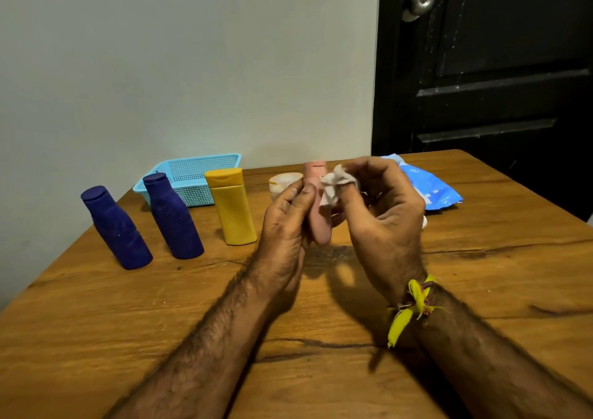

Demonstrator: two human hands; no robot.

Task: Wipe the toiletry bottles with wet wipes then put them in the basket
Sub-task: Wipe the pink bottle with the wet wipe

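My left hand (285,223) grips a small pink bottle (319,226) upright above the wooden table (321,322). My right hand (385,207) pinches a crumpled white wet wipe (333,184) against the bottle's upper side. Two dark blue bottles (117,229) (173,218) and a yellow bottle (232,207) stand in a row to the left. Behind them sits the light blue mesh basket (192,174), nothing visible in it. A small cream jar (284,184) stands partly hidden behind my left hand.
A blue wet wipe pack (433,191) lies at the back right of the table, partly hidden by my right hand. A grey wall runs behind the table; a black door (497,81) with a metal knob stands at the right.
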